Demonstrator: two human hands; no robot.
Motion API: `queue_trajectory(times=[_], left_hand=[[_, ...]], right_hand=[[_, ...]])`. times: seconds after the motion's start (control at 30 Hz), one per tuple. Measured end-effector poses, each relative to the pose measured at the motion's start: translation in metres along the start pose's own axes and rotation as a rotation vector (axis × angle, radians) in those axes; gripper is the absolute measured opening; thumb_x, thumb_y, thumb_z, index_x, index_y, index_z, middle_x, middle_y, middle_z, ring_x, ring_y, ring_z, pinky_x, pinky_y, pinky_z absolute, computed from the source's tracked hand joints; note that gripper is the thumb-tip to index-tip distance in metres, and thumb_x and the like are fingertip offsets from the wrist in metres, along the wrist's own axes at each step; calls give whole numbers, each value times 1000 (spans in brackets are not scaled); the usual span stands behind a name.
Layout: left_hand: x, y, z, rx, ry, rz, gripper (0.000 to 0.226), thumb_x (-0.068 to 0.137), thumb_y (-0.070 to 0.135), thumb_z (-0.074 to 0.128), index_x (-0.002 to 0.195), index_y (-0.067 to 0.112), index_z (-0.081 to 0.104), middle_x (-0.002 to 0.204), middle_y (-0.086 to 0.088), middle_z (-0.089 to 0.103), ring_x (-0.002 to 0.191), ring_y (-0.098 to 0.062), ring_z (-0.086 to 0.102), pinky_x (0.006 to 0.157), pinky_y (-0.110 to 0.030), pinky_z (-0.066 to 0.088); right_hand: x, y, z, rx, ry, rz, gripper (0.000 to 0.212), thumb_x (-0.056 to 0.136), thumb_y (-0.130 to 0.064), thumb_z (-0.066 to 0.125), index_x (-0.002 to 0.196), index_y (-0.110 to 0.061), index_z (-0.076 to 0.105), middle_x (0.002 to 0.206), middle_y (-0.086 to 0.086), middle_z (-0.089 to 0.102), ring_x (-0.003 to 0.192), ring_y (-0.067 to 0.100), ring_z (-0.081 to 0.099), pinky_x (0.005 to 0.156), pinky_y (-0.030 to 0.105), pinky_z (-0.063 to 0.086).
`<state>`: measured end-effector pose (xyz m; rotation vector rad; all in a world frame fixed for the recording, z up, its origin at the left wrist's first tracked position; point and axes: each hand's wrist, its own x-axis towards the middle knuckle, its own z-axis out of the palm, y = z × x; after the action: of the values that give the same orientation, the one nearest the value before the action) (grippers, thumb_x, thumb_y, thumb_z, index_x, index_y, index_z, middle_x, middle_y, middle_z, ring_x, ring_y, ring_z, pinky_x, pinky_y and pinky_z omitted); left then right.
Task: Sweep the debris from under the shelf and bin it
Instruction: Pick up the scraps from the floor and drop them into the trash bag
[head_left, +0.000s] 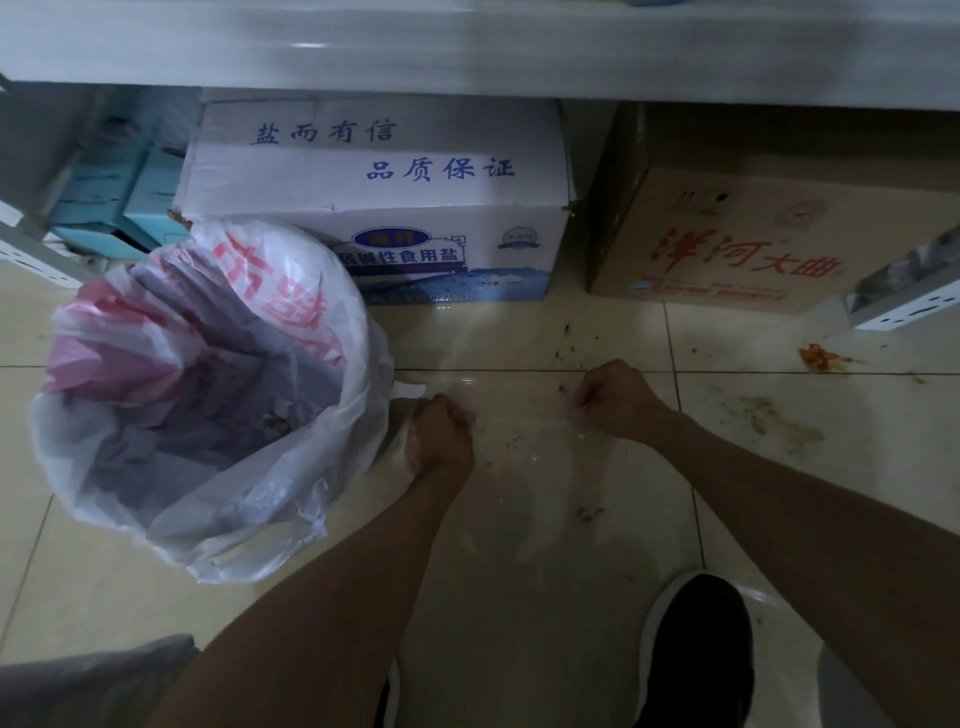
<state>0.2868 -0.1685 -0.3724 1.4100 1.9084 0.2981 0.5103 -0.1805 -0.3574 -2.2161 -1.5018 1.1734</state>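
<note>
Head view: tiled floor (519, 582) strewn with debris (563, 354); left hand (441, 432) grips bin bag (260, 499), right hand (618, 400) clenched

1. The left hand (441, 431) is reaching to mid-frame, fingers curling around the bag (322, 467) edge.
2. The right hand (618, 397) is hanging right of it, fingers curling inward.
3. Both forearms are stretching forward.

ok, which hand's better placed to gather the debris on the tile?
Right. The right hand sits beside the dark debris specks; the left hand is at the rim of the bin bag, apparently gripping it.
</note>
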Motion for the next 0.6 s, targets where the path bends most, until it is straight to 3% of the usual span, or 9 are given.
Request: queue_trajectory(times=[0.1, 0.23, 0.4, 0.5, 0.6], left_hand=[[3, 3, 9, -174, -37, -6, 25, 78, 4, 65, 62, 20, 55, 75, -3, 68, 76, -23, 66, 74, -34, 58], [-4, 21, 9, -210, -56, 37, 18, 80, 0, 69, 71, 11, 59, 67, 0, 60, 62, -12, 56, 47, -7, 41], [-3, 31, 15, -189, -69, 78, 6, 84, -3, 64, 81, 3, 66, 63, 9, 56, 61, -2, 54, 51, -2, 39], [1, 29, 21, -150, -71, 66, 6, 81, 1, 64, 80, 7, 66, 66, 8, 61, 68, -10, 63, 67, -22, 53], [2, 26, 24, -136, -86, 67, 11, 80, -1, 60, 78, 10, 65, 62, 14, 60, 70, -13, 64, 72, -28, 55]], right_hand=[[-11, 1, 0, -72, -133, -33, 11, 66, 8, 72, 72, 1, 75, 74, 14, 70, 70, 17, 60, 68, 23, 48], [-17, 4, 9, -155, -106, 0, 14, 68, 2, 70, 81, -1, 71, 89, 14, 70, 82, 21, 63, 67, 20, 48], [-16, 8, 24, -182, -21, 94, 14, 71, -5, 65, 84, -10, 62, 96, 11, 61, 88, 27, 60, 72, 26, 49], [-13, 10, 27, -164, 10, 102, 14, 71, -2, 64, 78, -13, 61, 97, 11, 62, 85, 25, 60, 71, 25, 48], [-13, 12, 28, -176, 31, 100, 14, 71, -3, 63, 75, -17, 61, 95, 10, 63, 85, 25, 62, 76, 29, 53]])
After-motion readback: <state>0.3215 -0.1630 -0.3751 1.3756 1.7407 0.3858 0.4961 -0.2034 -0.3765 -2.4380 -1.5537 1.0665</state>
